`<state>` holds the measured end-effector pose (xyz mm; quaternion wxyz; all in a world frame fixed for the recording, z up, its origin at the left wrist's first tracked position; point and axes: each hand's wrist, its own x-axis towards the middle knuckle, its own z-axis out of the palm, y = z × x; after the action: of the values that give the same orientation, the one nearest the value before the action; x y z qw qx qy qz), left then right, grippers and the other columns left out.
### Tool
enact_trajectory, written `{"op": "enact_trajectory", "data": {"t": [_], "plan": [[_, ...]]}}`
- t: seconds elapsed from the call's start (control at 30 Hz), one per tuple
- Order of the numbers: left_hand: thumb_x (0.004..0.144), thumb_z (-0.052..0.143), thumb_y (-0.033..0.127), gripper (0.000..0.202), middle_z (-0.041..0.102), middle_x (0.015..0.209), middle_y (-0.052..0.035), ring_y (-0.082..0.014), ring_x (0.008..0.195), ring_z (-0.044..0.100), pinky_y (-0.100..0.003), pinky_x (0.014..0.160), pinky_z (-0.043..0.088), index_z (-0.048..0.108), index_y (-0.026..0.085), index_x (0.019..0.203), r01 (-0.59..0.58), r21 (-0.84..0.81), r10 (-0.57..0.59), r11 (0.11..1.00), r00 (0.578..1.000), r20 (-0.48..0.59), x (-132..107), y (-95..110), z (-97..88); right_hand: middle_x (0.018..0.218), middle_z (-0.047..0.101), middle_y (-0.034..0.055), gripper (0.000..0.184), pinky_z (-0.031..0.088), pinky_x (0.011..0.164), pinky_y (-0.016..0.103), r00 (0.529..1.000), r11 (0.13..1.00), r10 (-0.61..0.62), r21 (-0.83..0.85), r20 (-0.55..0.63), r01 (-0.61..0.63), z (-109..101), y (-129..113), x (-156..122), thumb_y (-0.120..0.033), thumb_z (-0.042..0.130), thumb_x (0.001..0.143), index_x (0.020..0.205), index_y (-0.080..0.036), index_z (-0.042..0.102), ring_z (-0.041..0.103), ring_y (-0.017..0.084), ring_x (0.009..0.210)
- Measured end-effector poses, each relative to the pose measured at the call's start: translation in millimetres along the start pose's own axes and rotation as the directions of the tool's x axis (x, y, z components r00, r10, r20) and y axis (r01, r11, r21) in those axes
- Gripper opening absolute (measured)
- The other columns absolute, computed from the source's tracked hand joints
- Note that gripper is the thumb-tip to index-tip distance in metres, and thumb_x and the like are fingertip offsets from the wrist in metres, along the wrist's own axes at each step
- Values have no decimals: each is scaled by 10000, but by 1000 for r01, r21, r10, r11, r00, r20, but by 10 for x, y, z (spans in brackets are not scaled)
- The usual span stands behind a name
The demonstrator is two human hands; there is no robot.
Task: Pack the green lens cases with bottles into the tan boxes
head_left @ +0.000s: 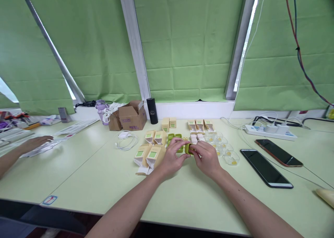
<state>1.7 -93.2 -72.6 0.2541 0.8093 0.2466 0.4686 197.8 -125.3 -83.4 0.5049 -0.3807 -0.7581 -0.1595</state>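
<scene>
Now the left hand [174, 157] and right hand [208, 157] are gripping one small green case [187, 149] between them, fingers hiding much of it, while green cases [171, 136] behind are sitting too blocked to count, four open cartons [154, 155] standing left and three small open cartons [199, 124] beyond.

From here the tabletop [188, 203] looks smooth, the phone [266, 167] near its right edge glossy, the box [132, 118] by its back edge matt cardboard, the held piece [187, 149] plastic.
</scene>
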Motion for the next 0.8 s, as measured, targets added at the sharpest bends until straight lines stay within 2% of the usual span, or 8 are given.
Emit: {"op": "enact_trajectory", "data": {"t": [0.2,0.33,0.43,0.57,0.63,0.7,0.8], "plan": [[901,807,148,493,602,1280,-91,-278,1272,601,-487,1129,530,724,330,1352,3,9,-3,1000,1000,17,0,-6,-9,696,642,15,157,357,625,324,1000,1000,-9,1,-5,9,18,26,-20,-121,597,1019,934,-208,698,510,188,653],[913,783,141,492,598,1284,-95,-282,1282,597,-506,1148,524,721,323,1366,-1,-16,1,1000,1000,9,20,6,-13,715,656,22,132,388,629,331,1000,1000,-10,19,-13,10,4,12,-16,-151,600,1031,1045,-207,719,545,195,659],[931,757,146,495,594,1273,-97,-282,1280,597,-493,1112,556,708,325,1389,6,-41,-5,999,1000,5,39,22,-27,777,687,37,228,422,626,335,1000,998,-20,51,-20,21,-23,-21,-13,-133,566,1031,1198,-213,700,582,206,683],[920,762,142,496,576,1272,-96,-277,1258,611,-465,1057,591,712,323,1379,61,-12,-61,998,997,-52,60,23,-62,854,698,48,409,489,645,359,1000,996,7,84,-28,-4,-60,-70,-10,-109,544,1003,1390,-226,603,631,232,750],[894,793,138,499,577,1271,-92,-275,1245,619,-482,1091,572,730,320,1354,82,39,-78,996,994,-82,67,15,-72,964,711,78,453,546,692,390,999,996,35,81,-32,-32,-71,-88,-6,-117,558,982,1418,-237,574,666,262,859],[870,826,143,500,586,1253,-90,-274,1234,617,-493,1107,561,747,315,1332,87,81,-79,993,992,-99,72,8,-72,1179,704,128,506,606,789,439,998,996,61,68,-23,-59,-71,-96,-3,-125,576,959,1449,-247,546,679,306,1065],[836,871,162,504,622,1176,-86,-277,1211,598,-489,1074,576,764,303,1308,52,108,-40,993,994,-105,73,-2,-52,1397,649,149,609,623,973,516,997,995,79,53,18,-80,-48,-92,-11,-117,575,940,1524,-257,473,621,341,1306]]}}
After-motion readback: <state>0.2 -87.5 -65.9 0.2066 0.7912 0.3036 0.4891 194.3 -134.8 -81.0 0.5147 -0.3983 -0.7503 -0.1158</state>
